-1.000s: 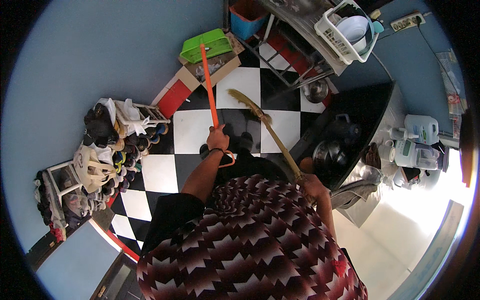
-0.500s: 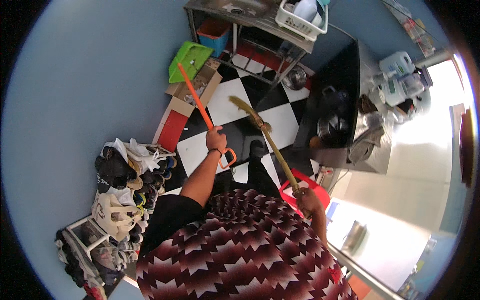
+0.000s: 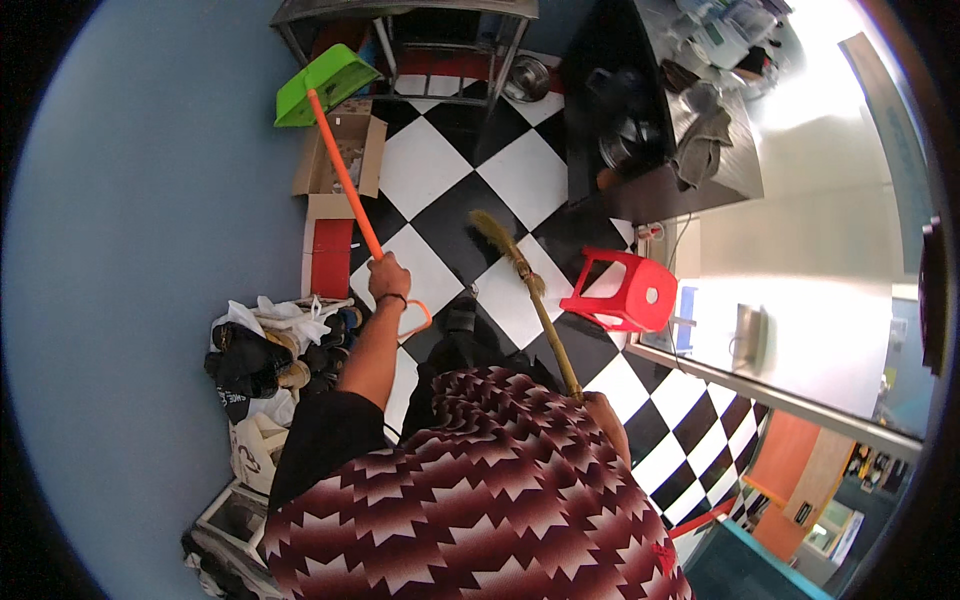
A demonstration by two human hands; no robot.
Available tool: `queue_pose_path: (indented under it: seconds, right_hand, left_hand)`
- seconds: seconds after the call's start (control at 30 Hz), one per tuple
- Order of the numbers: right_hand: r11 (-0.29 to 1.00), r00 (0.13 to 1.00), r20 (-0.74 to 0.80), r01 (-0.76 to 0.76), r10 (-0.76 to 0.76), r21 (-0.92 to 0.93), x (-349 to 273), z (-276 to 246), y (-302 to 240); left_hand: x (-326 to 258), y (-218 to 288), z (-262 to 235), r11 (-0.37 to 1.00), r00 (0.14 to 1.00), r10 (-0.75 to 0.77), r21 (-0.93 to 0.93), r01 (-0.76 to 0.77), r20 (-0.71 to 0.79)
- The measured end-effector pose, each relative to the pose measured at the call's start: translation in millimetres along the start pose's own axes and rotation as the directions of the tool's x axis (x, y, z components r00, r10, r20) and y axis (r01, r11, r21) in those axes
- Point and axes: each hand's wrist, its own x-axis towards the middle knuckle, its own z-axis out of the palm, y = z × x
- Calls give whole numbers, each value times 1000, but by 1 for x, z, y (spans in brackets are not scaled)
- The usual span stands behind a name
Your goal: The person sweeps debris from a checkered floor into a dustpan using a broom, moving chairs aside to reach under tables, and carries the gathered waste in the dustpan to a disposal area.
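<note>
My left hand (image 3: 388, 277) is closed around the orange handle of a long-handled dustpan (image 3: 343, 174). Its green pan is at the far left, against the blue wall and over the far end of an open cardboard box (image 3: 368, 160). Small scraps lie inside that box. Close to my body on the right, my right hand (image 3: 604, 418), partly hidden by the patterned shirt, grips the stick of a grass broom (image 3: 552, 335). The broom's bristles point away from me, above the black and white checkered floor (image 3: 515, 172); whether they touch it I cannot tell.
A red plastic stool (image 3: 645, 293) stands to the right. Shoes and bags fill a rack (image 3: 262, 350) along the left wall. Beyond are a metal-legged sink stand (image 3: 455, 15), a steel bowl (image 3: 527, 78) and a dark counter (image 3: 725, 165) with a grey cloth (image 3: 703, 148).
My view has turned right, bringing the whole stool and the floor beyond it into sight. My right hand with the broom has drawn nearer my body. Both hands keep their grips.
</note>
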Motion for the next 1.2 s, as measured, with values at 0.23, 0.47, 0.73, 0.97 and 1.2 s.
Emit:
queue_pose_path:
  seconds: [0.23, 0.47, 0.73, 0.97, 1.2]
  right_hand:
    - [963, 978, 53, -206, 200, 175, -50, 27, 74]
    - [771, 976, 9, -178, 218, 611, -88, 76, 116]
    - [384, 932, 97, -236, 348, 893, -176, 161, 266]
    - [211, 818, 114, -276, 564, 938, -235, 173, 331]
    - [116, 608, 135, -355, 782, 928, -254, 177, 364]
  left_hand:
    - [27, -15, -19, 969, 971, 225, -89, -232, -82]
    - [-55, 17, 19, 885, 948, 274, -343, -315, -163]
    - [-198, 74, 107, 429, 892, 303, -884, 186, 335]
    - [-283, 133, 186, 464, 568, 220, -597, 654, 793]
    - [-418, 161, 252, 529, 186, 75, -197, 825, 980]
